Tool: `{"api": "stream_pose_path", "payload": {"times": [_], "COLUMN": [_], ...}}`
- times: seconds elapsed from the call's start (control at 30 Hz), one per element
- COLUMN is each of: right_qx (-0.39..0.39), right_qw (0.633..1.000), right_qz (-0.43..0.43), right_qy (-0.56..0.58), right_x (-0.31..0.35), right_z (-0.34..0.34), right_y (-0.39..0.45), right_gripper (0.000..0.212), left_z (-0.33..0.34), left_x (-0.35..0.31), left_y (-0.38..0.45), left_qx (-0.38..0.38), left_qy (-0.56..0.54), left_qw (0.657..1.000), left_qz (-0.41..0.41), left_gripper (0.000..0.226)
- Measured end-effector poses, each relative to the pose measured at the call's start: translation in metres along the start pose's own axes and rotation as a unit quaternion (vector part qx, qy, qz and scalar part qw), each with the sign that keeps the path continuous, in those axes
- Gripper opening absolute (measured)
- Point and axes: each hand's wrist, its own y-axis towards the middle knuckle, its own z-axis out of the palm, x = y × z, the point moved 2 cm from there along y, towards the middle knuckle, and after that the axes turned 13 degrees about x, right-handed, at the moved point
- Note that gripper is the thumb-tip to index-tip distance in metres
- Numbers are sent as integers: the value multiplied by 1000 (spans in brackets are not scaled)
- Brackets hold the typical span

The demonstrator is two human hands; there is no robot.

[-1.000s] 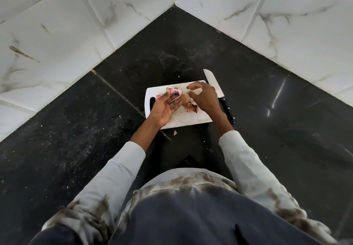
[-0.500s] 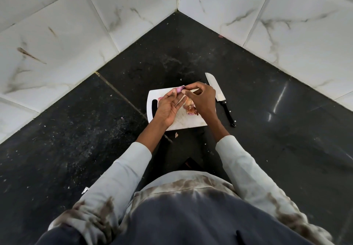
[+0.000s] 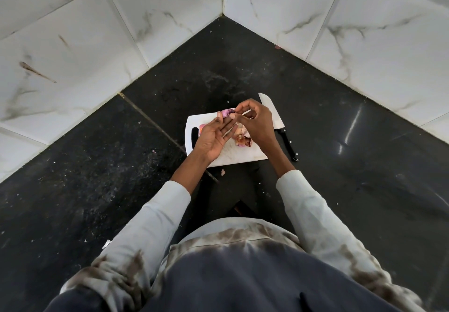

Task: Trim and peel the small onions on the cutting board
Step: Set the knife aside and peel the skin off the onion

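A small purple onion point(image 3: 226, 112) is held above the far edge of the white cutting board point(image 3: 239, 157). My left hand point(image 3: 215, 135) holds it at the fingertips, palm up, thumb against it. My right hand point(image 3: 255, 122) pinches at the onion's right end with thumb and forefinger. Under my hands, loose onion skins and trimmed pieces point(image 3: 241, 139) lie on the board. Another pink onion piece point(image 3: 202, 127) shows at the board's left, mostly hidden by my left hand.
A black-handled knife point(image 3: 279, 127) lies on the black counter point(image 3: 340, 165) just right of the board, blade pointing away. White marble-tiled walls point(image 3: 121, 32) meet in a corner behind. Small skin scraps point(image 3: 222, 172) lie on the counter near the board's front edge.
Both hands have lifted the onion off the board toward its far edge. The right hand has shifted from resting over the board to pinching the onion's end.
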Motion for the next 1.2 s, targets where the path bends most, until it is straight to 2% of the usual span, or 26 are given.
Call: {"api": "stream_pose_path", "payload": {"times": [0.17,0.5,0.67,0.87,1.2], "right_qx": [17,-4,19,55,12], "right_qw": [1000,1000,1000,998,998], "right_qz": [-3,-11,-1,24,59], "right_qy": [0,0,16,-6,-26], "right_x": [1,5,3,0,2], "right_z": [-2,-1,-2,0,12], "right_y": [2,1,3,7,8], "right_gripper": [10,8,11,5,8], "left_z": [-3,5,6,2,1], "left_x": [-3,-11,-14,-11,-10], "left_y": [0,-1,-2,-1,3], "left_qx": [13,15,14,6,-30], "left_qy": [9,47,58,54,68], "left_qw": [1000,999,998,999,997], "left_qz": [-6,-6,-2,1,27], "left_gripper": [36,27,27,27,25]}}
